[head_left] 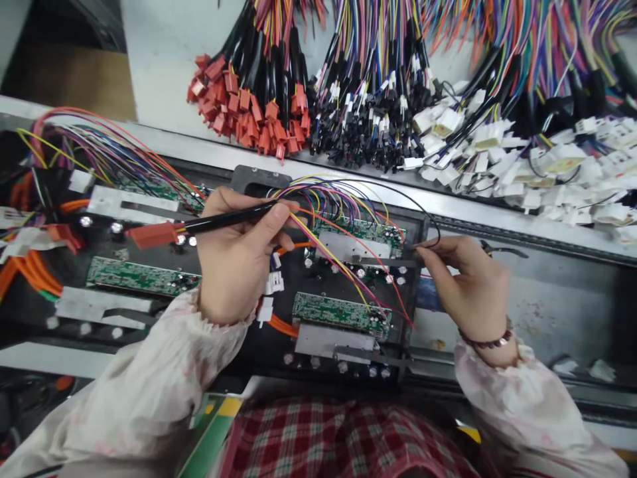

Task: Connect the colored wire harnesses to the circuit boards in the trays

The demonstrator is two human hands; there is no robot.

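My left hand (236,249) is closed around a wire harness (226,219) in black sleeving. The harness has a red connector (154,234) at its left end, and loose yellow, pink and orange wires fan out to the right. Pinched between the thumb and fingers of my right hand (465,279) is the end of a thin black wire (428,211), which arcs back toward the middle. Below and between my hands lies a green circuit board (358,229) with a metal plate (348,247). A second circuit board (338,311) sits nearer to me.
Bundles of harnesses with red connectors (249,113), black connectors (368,126) and white connectors (557,159) hang along the far shelf. More wired boards (134,275) fill the black fixture on the left. A plier-like tool (505,251) lies behind my right hand.
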